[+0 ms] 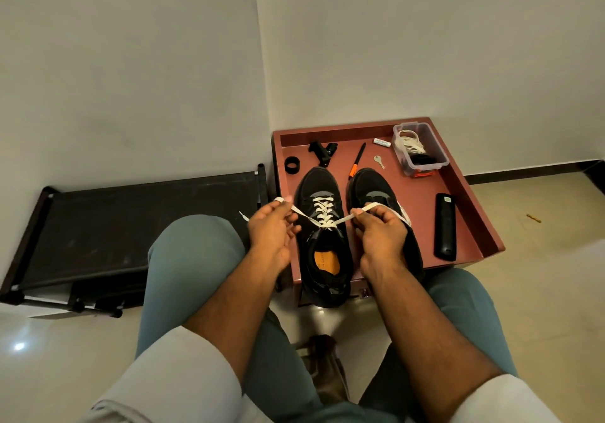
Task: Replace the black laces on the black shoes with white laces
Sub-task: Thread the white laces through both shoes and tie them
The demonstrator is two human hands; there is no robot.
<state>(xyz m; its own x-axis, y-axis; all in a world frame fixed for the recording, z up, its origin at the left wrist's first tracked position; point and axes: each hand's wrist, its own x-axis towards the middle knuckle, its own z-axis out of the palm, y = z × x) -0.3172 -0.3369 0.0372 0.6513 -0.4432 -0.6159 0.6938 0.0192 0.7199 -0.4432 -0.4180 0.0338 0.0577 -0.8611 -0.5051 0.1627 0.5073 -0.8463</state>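
- The left shoe (322, 242) stands on the red table (422, 200), laced in white up to its top eyelets.
- The left hand (271, 229) pinches one end of the white lace (324, 213), drawn out sideways.
- The right hand (381, 229) pinches the other end, over the second black shoe (373, 190).
- A clear box (420, 147) holding more laces sits at the table's far right corner.

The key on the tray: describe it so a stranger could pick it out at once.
Find the reddish-brown tray in the corner of the room, holding two black shoes. Beyond the right shoe, between the orange-and-black pen and the clear plastic box, lies the key. It is the only small, pale metal item there.
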